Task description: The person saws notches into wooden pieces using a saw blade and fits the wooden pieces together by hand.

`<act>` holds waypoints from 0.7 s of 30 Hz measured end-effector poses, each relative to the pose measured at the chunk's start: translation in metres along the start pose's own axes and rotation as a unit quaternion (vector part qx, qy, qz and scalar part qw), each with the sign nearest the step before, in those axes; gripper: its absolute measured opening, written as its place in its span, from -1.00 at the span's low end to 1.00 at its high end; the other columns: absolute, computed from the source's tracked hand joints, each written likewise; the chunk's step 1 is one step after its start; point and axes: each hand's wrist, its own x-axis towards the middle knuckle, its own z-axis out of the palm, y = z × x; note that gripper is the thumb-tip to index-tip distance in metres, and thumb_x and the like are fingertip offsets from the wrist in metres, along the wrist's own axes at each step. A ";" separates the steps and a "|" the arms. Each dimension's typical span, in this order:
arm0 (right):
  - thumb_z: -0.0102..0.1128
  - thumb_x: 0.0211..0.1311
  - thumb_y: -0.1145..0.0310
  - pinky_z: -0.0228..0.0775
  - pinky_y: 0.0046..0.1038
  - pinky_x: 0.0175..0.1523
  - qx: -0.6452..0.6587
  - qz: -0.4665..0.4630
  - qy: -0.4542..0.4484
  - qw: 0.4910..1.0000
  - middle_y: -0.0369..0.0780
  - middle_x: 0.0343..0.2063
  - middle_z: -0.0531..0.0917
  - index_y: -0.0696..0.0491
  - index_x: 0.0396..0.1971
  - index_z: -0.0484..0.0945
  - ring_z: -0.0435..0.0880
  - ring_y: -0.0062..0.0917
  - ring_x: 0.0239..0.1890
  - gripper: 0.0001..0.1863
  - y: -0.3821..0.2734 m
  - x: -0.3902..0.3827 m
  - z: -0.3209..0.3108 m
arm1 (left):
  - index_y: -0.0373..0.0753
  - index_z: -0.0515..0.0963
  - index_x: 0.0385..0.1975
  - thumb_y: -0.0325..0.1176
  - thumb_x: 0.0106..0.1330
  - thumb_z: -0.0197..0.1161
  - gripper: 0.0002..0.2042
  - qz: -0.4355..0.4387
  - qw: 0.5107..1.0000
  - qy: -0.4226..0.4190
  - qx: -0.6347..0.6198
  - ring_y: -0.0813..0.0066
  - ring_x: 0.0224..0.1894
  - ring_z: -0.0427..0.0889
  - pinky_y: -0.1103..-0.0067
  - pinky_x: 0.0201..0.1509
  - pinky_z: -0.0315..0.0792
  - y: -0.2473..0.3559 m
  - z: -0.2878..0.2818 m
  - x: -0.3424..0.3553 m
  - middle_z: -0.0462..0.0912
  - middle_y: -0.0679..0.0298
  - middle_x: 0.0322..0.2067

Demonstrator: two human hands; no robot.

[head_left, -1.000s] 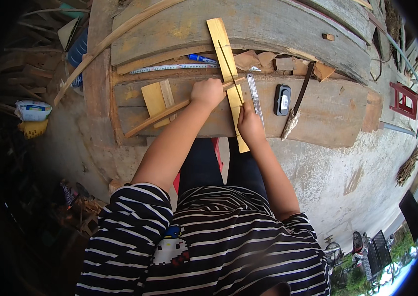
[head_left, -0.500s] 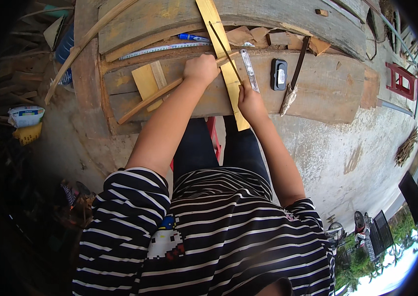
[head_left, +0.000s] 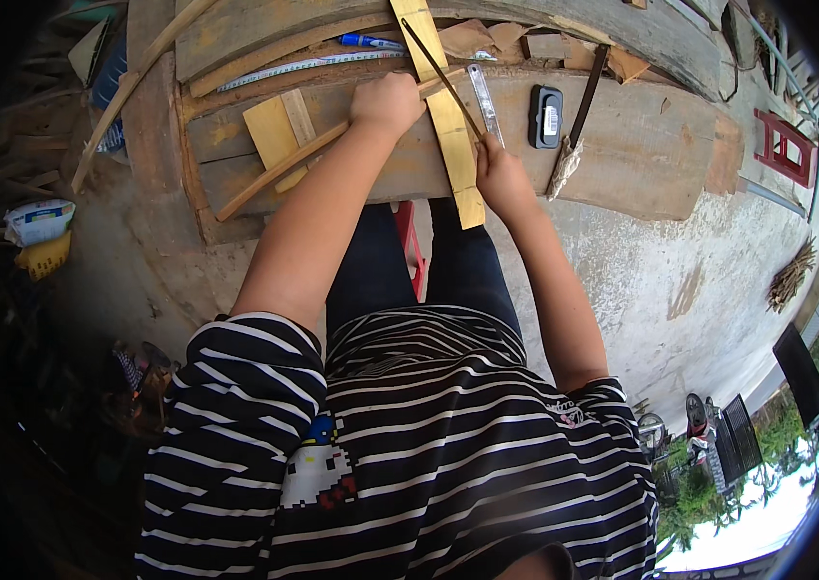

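My left hand (head_left: 387, 102) is closed around a thin wooden stick (head_left: 308, 148), which slants across the bench and over a yellow board (head_left: 447, 124). My right hand (head_left: 503, 178) grips the near end of a long, thin, dark blade-like tool (head_left: 438, 70). This tool crosses the board and meets the stick just right of my left fist; whether it is a saw or a file, I cannot tell. The yellow board runs away from me, its near end past the bench edge above my lap. Right of the blade lies a ruler (head_left: 485, 101).
On the wooden bench (head_left: 642, 159) are a black case (head_left: 546, 116), a dark strip with a wrapped handle (head_left: 588, 97), a tape measure strip (head_left: 313, 66) and a blue marker (head_left: 371, 42). Small yellow offcuts (head_left: 272, 135) lie at left. A red stool (head_left: 785, 148) stands at right.
The whole scene sits higher in the picture as my view has shifted. Against the board, my right hand and the blade have moved slightly right and toward me. My left hand still grips the stick.
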 end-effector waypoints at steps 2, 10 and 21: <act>-0.07 0.39 0.27 0.43 0.06 -0.22 0.007 0.018 -0.001 1.000 0.20 -0.47 0.59 0.12 -0.20 0.43 0.60 0.14 -0.33 -0.78 0.002 -0.027 -0.009 | -0.21 0.64 -0.23 -0.06 0.16 0.28 -0.65 0.001 1.000 0.004 0.002 0.10 -0.18 0.70 0.28 -0.08 0.58 -0.001 0.001 0.000 0.71 0.06 -0.28; -0.06 0.38 0.31 0.42 0.06 -0.21 -0.002 -0.024 0.004 1.000 0.20 -0.48 0.59 0.12 -0.17 0.44 0.60 0.13 -0.34 -0.79 -0.006 0.036 0.014 | -0.23 0.63 -0.22 -0.05 0.16 0.28 -0.63 -0.011 1.000 0.001 0.003 0.10 -0.17 0.70 0.29 -0.09 0.59 0.001 -0.004 0.001 0.70 0.04 -0.25; -0.12 0.41 0.24 0.45 0.07 -0.20 -0.019 -0.046 0.028 0.998 0.17 -0.49 0.60 0.12 -0.22 0.44 0.60 0.14 -0.35 -0.75 -0.003 0.030 0.014 | -0.17 0.65 -0.29 -0.04 0.15 0.27 -0.67 -0.017 1.000 0.011 0.003 0.09 -0.20 0.70 0.28 -0.11 0.59 0.001 -0.001 0.005 0.71 0.06 -0.30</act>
